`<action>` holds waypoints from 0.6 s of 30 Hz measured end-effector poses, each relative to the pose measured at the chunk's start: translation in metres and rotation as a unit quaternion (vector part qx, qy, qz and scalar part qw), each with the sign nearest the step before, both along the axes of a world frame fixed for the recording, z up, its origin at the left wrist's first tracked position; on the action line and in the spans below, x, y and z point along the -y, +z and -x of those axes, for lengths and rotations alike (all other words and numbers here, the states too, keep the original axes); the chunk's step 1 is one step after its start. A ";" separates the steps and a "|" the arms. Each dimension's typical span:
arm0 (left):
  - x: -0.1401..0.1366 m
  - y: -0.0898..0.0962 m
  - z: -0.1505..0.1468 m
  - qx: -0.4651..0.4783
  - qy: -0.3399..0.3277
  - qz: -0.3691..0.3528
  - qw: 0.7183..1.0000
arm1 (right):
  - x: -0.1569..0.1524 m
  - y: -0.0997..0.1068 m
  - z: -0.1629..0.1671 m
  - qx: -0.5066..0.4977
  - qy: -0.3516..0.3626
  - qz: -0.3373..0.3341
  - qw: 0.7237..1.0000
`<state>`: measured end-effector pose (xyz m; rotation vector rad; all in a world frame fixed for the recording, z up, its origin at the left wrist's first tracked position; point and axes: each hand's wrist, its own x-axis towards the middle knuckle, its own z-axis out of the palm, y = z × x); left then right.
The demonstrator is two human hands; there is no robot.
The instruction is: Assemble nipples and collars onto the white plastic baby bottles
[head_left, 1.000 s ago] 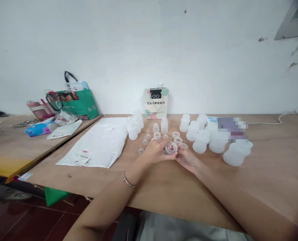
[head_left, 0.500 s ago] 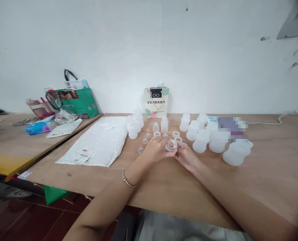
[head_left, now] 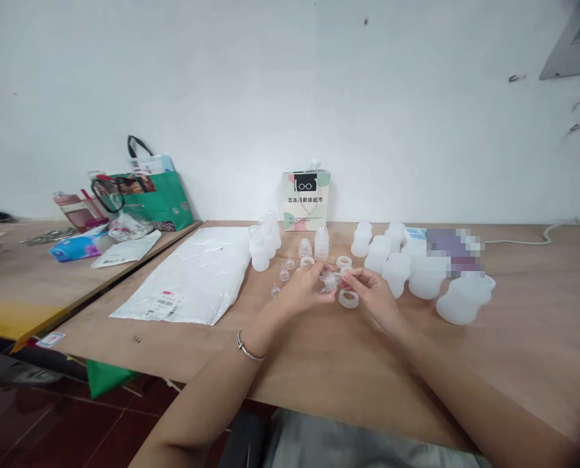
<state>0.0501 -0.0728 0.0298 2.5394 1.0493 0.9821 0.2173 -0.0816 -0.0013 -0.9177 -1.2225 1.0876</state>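
Between thumb and fingers, my left hand (head_left: 309,286) grips a translucent baby bottle collar ring (head_left: 329,281), now turned sideways. My right hand (head_left: 375,298) pinches the clear nipple (head_left: 339,278) that sticks out of the ring's right side. Fingers partly cover both pieces. Just below the right fingertips a loose collar ring (head_left: 348,299) lies on the table, with another ring (head_left: 344,261) behind it. Left of my left hand sit several clear nipples (head_left: 284,275). Beyond the hands stand a clear dome cap (head_left: 305,247) and a stack of caps (head_left: 322,244).
Capped bottles (head_left: 259,252) stand left of centre beside a white plastic mailer (head_left: 187,273). Several open frosted bottles (head_left: 396,273) stand on the right, near a blurred purple item (head_left: 448,247). A paper bag (head_left: 305,201) leans at the wall. A green bag (head_left: 166,201) occupies the left table.
The collar ring has turned from facing me to sideways. My right hand has moved slightly up and pinches the nipple, uncovering the loose ring on the table below.
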 end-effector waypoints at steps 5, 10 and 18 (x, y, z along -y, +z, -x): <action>-0.004 -0.007 0.000 0.037 0.004 0.061 0.997 | 0.008 0.007 -0.004 0.190 -0.133 -0.145 0.962; -0.011 -0.005 0.002 0.113 0.065 0.117 0.984 | 0.006 0.009 -0.032 0.224 -0.424 -0.217 0.850; -0.021 -0.009 0.002 0.193 0.067 0.179 0.963 | -0.022 -0.024 -0.055 0.235 -0.431 -0.040 0.870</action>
